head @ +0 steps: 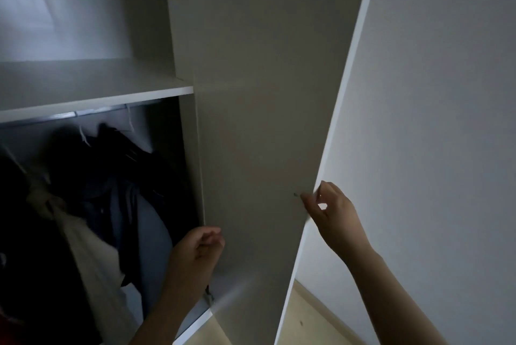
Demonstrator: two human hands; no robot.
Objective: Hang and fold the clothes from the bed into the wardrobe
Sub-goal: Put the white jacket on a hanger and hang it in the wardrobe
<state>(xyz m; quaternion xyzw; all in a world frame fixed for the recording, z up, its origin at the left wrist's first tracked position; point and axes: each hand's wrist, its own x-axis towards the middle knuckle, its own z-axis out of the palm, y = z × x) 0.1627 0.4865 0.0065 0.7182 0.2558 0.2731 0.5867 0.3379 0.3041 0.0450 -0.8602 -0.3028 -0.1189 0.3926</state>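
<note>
the wardrobe (pixel 188 149) stands open, its door (pixel 257 121) swung out towards the camera and filling the middle of the view. the door hides most of the wardrobe's right side. a pale wall (pixel 432 121) runs behind it on the right, with a strip of light wooden floor (pixel 307 316) below. inside, a white shelf (pixel 97 104) crosses the top, and just under it a metal rail (pixel 83 114) carries the clothes. dark garments (pixel 111 177) hang bunched on white hangers, and a cream garment (pixel 83 238) hangs in front of them at the lower left. the interior is dim, so single pieces are hard to tell apart. a hinge (pixel 208 295) shows low on the door's inner edge.

the right hand (pixel 332 213) pinches the door's outer edge between thumb and fingertips, the other fingers bent. the left hand (pixel 199 247) sits in front of the door's hinge side, beside the hanging clothes. its fingers are curled into a loose fist with nothing visible in them. whether its knuckles touch the door i cannot tell.
</note>
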